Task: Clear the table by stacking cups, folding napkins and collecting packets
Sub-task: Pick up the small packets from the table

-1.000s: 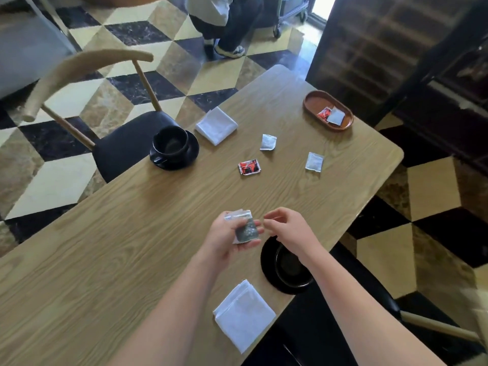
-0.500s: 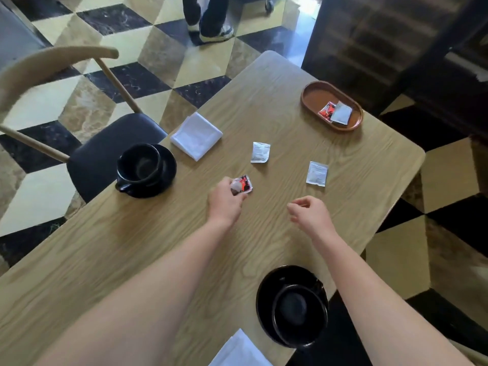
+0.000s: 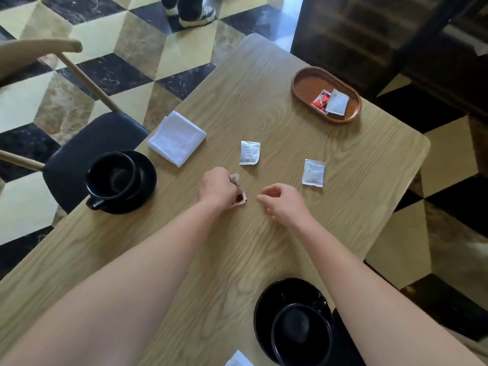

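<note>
Left hand pinches packets at mid-bench.
A red packet and a pale one poke out beside its closed fingers; the right hand hovers loosely curled, empty, with two white packets lying just beyond on the bench.

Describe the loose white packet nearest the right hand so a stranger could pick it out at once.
Start at the brown oval tray near the wooden table's far right corner, then come back toward the camera. The white packet lies flat on bare wood, just beyond the right hand. Its twin sits further left, nearer the folded napkin, and a third white one lies inside the tray.
</note>
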A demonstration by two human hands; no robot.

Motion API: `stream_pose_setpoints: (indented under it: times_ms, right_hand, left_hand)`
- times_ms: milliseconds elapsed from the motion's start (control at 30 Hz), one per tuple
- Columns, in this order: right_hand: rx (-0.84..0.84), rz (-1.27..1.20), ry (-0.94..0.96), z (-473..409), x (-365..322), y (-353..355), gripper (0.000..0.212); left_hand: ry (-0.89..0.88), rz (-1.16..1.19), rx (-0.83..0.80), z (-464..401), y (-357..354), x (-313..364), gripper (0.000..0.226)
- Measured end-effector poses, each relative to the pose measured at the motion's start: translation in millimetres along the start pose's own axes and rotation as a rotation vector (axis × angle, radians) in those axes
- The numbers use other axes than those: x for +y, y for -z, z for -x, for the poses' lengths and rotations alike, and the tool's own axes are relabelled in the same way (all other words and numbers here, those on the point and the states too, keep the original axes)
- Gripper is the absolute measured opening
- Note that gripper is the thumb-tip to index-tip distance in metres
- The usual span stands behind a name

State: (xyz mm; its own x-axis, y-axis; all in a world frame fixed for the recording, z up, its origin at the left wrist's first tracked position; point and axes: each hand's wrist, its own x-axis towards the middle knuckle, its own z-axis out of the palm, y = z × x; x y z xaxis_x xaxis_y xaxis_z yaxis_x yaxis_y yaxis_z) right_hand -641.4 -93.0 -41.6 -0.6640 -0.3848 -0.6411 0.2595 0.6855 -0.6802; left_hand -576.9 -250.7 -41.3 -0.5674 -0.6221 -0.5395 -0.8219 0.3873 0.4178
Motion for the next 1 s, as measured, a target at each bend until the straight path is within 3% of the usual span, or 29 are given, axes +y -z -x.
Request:
stream_pose_setpoints:
  times_ms: [200, 367, 467, 600, 800, 867, 933, 1000]
  right_hand:
    - [-0.089, -0.134, 0.012, 4.5, -12.7, -19.0, 0.013]
    - [-0.084, -0.266, 0.094, 4.8, -26.8, -4.7, 0.01]
    - [-0.168, -0.261, 0.165, 3.4, -39.6, -4.1, 0.011]
    - [-0.116, -0.043, 0.25, -3.3, -53.8, -10.2, 0.011]
    - [-0.164, 0.26, 0.338, -17.5, -67.2, -7.1, 0.019]
    - [-0.197, 0.214, 0.29, -23.0, -64.6, -1.0, 0.021]
    - [-0.106, 0.161, 0.234, -28.4, -54.1, 12.0, 0.02]
    - [0.096, 0.182, 0.184, -35.9, -36.8, 31.9, 0.018]
  left_hand:
    - [0.098, 0.684, -0.321, 14.2, 11.9, -9.3, 0.016]
    - [0.274, 0.855, -0.247, 10.9, 20.8, -9.9, 0.044]
    - [0.337, 0.967, -0.458, 11.7, 23.2, -8.3, 0.05]
    - [0.212, 1.001, -0.716, 14.9, 25.5, -2.9, 0.061]
    - [0.202, 1.039, -0.537, 15.1, 21.6, -4.2, 0.037]
    - [0.22, 1.04, -0.425, 14.9, 18.7, -5.1, 0.027]
    - [0.226, 1.001, -0.311, 13.4, 18.1, -1.5, 0.015]
    - [0.239, 0.919, -0.198, 6.9, 17.0, 6.4, 0.013]
